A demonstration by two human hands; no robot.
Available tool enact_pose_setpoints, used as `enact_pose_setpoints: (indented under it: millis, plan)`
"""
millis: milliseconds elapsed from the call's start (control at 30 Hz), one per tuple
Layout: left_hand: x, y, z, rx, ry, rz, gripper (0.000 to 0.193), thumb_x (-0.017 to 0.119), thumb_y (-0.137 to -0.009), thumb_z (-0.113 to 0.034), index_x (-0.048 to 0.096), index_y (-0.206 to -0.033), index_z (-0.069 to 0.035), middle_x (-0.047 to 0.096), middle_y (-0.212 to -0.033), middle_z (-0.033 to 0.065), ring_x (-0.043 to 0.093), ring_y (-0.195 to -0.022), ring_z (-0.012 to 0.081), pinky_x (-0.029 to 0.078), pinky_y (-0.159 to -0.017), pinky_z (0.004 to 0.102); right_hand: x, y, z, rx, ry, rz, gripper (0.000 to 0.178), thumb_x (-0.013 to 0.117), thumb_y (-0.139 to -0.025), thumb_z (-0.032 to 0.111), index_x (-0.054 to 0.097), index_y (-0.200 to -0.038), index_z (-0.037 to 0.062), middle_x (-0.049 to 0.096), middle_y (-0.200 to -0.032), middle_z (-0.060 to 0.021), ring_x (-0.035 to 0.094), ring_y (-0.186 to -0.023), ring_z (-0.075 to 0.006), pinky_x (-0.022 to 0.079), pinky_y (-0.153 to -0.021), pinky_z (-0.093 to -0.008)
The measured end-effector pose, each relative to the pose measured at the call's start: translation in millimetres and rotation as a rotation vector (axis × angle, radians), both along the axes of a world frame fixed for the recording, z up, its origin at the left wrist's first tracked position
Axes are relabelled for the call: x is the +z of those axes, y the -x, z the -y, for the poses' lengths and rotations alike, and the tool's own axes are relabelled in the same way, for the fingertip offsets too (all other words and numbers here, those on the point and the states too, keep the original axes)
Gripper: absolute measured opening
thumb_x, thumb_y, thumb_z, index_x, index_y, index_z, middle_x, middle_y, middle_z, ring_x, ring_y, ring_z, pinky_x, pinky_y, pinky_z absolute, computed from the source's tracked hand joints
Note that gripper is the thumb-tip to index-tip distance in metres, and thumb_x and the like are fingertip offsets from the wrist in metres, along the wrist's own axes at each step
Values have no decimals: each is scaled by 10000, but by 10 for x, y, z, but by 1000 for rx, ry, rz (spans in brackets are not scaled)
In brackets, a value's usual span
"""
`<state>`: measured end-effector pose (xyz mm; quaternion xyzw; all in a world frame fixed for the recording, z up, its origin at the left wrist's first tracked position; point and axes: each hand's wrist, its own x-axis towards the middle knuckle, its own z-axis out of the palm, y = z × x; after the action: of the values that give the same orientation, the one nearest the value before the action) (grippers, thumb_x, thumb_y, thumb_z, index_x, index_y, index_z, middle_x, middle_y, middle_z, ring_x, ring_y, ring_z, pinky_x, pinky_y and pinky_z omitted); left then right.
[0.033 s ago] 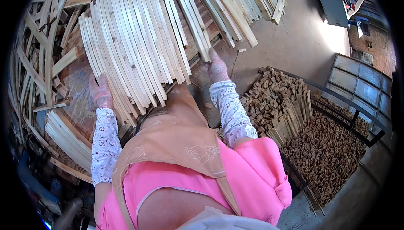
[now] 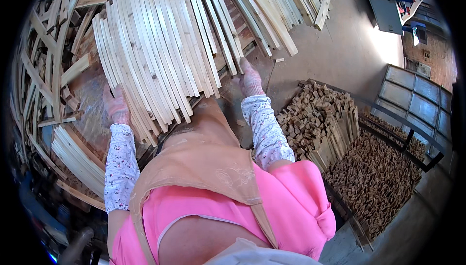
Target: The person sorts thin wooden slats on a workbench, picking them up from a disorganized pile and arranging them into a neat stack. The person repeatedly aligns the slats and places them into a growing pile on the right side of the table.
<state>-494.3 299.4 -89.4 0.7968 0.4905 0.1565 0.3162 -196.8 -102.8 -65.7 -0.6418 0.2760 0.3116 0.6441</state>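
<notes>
1. A worn wooden workbench [image 2: 92, 95] carries a fanned bundle of pale wooden slats [image 2: 160, 46], between the two gloved hands.
2. The concrete floor [image 2: 340, 56], right of the right hand [image 2: 251, 81], bears stacked short wood blocks [image 2: 320, 119].

Wooden strips [image 2: 160, 46] crowd ahead; concrete floor [image 2: 340, 51] open rightward.

Pale, seemingly rough-sawn wooden slats [image 2: 160, 46]
</notes>
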Motion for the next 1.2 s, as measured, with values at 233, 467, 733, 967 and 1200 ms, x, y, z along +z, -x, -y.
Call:
enact_pose_setpoints:
  millis: [233, 467, 733, 967, 1200]
  plan:
    - [219, -92, 25, -35, 33, -7, 634, 688, -989, -406, 564, -1481, -25, 585, -1461, 234, 537, -1366, 416, 392, -1176, 487, 147, -228, 181, 242, 118, 238, 533, 723, -1008, 335, 651, -1403, -16, 740, -1188, -114, 694, -1041, -170, 580, -794, -353]
    - [582, -724, 613, -264, -447, 129, 667, 751, -959, -303, 509, -1517, -29, 589, -1439, 209, 557, -1340, 387, 418, -1175, 488, 493, -388, 387, 358, -92, 135, 562, 661, -1042, 337, 595, -1458, -36, 739, -1153, -131, 709, -935, -212, 588, -816, -366]
    - [855, -1867, 2506, -649, 695, 130, 720, 731, -973, -244, 407, -1578, -26, 595, -1447, 272, 602, -1351, 335, 471, -1148, 384, 631, -679, 335, 609, 230, 307, 692, 702, -977, 269, 486, -1555, -44, 731, -1156, -121, 680, -997, -160, 550, -864, -308]
    - [952, -2498, 3099, -239, 717, -213, 896, 743, -928, -297, 252, -1648, -87, 401, -1597, 294, 492, -1432, 466, 438, -1191, 489, 1040, -990, -175, 831, 127, 167, 549, 705, -982, 287, 590, -1465, 54, 629, -879, -10, 547, -722, -100, 469, -618, -290]
    - [908, -2909, 3051, -42, 750, -404, 772, 718, -924, -176, 336, -1592, -121, 152, -1752, 178, 466, -1474, 440, 495, -1162, 502, 1058, -798, -31, 641, 495, 664, 556, 807, -928, 360, 670, -1286, -43, 747, -1091, -104, 669, -935, -172, 545, -865, -325]
